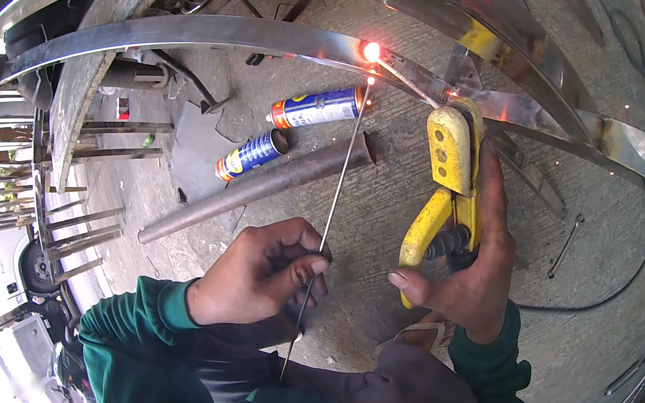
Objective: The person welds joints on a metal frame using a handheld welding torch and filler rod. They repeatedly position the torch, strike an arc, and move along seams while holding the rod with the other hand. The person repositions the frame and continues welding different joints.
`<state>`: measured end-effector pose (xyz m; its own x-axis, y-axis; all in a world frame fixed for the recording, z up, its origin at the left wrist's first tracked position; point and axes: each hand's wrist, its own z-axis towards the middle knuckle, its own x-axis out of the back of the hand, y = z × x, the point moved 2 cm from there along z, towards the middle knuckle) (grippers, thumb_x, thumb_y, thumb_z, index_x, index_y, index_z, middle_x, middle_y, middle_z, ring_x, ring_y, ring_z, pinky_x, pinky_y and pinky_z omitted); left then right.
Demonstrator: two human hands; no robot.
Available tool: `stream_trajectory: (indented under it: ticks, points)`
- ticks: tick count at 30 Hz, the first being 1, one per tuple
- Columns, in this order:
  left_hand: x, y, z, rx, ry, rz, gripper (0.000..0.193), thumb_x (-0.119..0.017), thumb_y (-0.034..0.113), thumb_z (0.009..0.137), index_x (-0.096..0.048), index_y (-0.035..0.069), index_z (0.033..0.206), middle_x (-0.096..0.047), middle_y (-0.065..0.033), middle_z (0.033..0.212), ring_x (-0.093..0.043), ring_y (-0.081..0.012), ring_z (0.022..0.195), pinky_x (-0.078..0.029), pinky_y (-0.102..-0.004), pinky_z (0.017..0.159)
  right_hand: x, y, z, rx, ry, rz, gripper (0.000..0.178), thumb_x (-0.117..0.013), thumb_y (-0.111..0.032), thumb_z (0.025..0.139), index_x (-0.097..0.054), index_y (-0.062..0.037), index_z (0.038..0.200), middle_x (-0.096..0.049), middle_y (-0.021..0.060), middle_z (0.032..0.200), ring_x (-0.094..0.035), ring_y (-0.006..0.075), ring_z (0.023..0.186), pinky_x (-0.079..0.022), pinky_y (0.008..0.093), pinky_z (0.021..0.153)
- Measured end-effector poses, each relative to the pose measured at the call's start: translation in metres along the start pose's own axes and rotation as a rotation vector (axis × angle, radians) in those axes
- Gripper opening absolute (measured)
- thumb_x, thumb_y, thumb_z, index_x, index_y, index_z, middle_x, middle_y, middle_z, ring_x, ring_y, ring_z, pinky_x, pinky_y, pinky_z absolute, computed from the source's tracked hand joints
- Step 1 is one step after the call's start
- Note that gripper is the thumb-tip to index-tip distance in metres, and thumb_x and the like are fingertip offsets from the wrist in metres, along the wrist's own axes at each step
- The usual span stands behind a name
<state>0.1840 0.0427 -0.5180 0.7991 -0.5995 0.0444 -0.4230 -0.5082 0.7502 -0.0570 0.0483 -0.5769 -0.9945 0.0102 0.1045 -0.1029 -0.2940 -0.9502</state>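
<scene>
**Concrete floor (377, 226), bright metalwork above it**

From the head view, I see rough concrete spread out under a shiny metal bar (198, 30) that crosses beyond both hands. A dark pipe (257, 189) lies on the floor just past the left hand (266, 272), with two blue spray cans, one upper (315, 109) and one lower (250, 155), farther out.

That hand pinches a thin rod (340, 179) between thumb and fingers; the rod's far end reaches close to a glowing spot (372, 50) on the bar, though I can't tell whether they touch. The right hand (483, 267) is wrapped around a yellow electrode holder (447, 158), forefinger laid along its side. The electrode (407, 81) slants from the holder's nose, away and leftward, to that glow.

To my eye, good work here calls for a small, even gap at the electrode tip, a light pinch feeding the rod, gloves on those bare fingers, and both cans well clear of sparks.
</scene>
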Motion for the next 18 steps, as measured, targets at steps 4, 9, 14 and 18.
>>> stream_trajectory:
  ticks: [4,9,14,18]
  points:
    - [0.0025,0.0003,0.0001,-0.015,-0.005,0.01,0.021,-0.058,0.018,0.099,-0.053,-0.002,0.102,-0.068,-0.0104,0.081,-0.068,-0.0147,0.07,-0.054,-0.0261,0.06,-0.0008,-0.0001,0.0003,-0.016,0.01,-0.003,0.116,-0.09,-0.024,0.059,-0.024,0.0053,0.149,-0.044,0.0278,0.143,-0.048,0.034,0.131,-0.044,0.0391,0.104]
    - [0.003,0.0007,0.002,-0.103,0.002,0.08,0.018,-0.057,0.016,0.099,-0.052,-0.001,0.101,-0.067,-0.0104,0.081,-0.068,-0.0154,0.073,-0.054,-0.0269,0.062,-0.0005,-0.0004,0.0001,0.025,0.019,0.043,0.118,-0.09,-0.023,0.059,-0.021,0.0034,0.151,-0.04,0.0275,0.145,-0.045,0.0356,0.133,-0.042,0.0418,0.106]
    - [0.0034,0.0021,0.0038,-0.076,0.014,0.048,0.017,-0.056,0.014,0.099,-0.051,-0.002,0.102,-0.067,-0.0112,0.08,-0.069,-0.0169,0.073,-0.055,-0.0277,0.063,0.0028,-0.0005,-0.0003,0.088,0.026,-0.017,0.117,-0.089,-0.022,0.061,-0.02,0.0056,0.15,-0.039,0.0287,0.146,-0.044,0.0362,0.134,-0.04,0.0417,0.108]
    - [0.0043,0.0044,0.0063,-0.048,0.002,0.046,0.017,-0.055,0.014,0.099,-0.05,-0.003,0.102,-0.067,-0.0119,0.079,-0.069,-0.0175,0.071,-0.055,-0.0275,0.062,0.0008,0.0026,-0.0008,-0.031,0.009,0.066,0.116,-0.09,-0.025,0.061,-0.022,0.0063,0.15,-0.041,0.0284,0.145,-0.044,0.0353,0.134,-0.04,0.0403,0.108]
